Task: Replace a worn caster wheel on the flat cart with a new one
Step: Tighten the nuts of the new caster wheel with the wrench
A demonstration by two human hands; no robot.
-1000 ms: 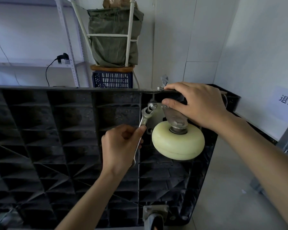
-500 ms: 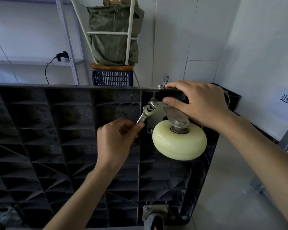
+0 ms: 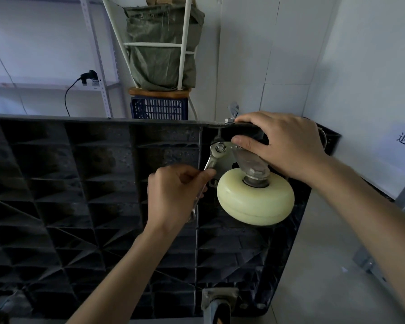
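At the upturned cart's [image 3: 80, 183] top right corner, the left hand [image 3: 173, 197], fingers closed around a wrench [image 3: 214, 157], has swung its handle downward, tightening a bolt [image 3: 219, 148], while the right hand [image 3: 281, 146] grips the cream caster wheel's [image 3: 255, 202] bracket.

Storeroom: metal shelving [image 3: 103, 66], plastic crate [image 3: 159, 109], sack [image 3: 160, 47].

We see the flat cart [image 3: 84, 197] tipped on edge, its black ribbed underside facing us. The left hand [image 3: 173, 197] grips a wrench [image 3: 212, 160] whose head sits on a bolt [image 3: 219, 148] of the mounting plate. The right hand [image 3: 283, 143] clasps the cart's top edge above the cream caster wheel [image 3: 255, 202].
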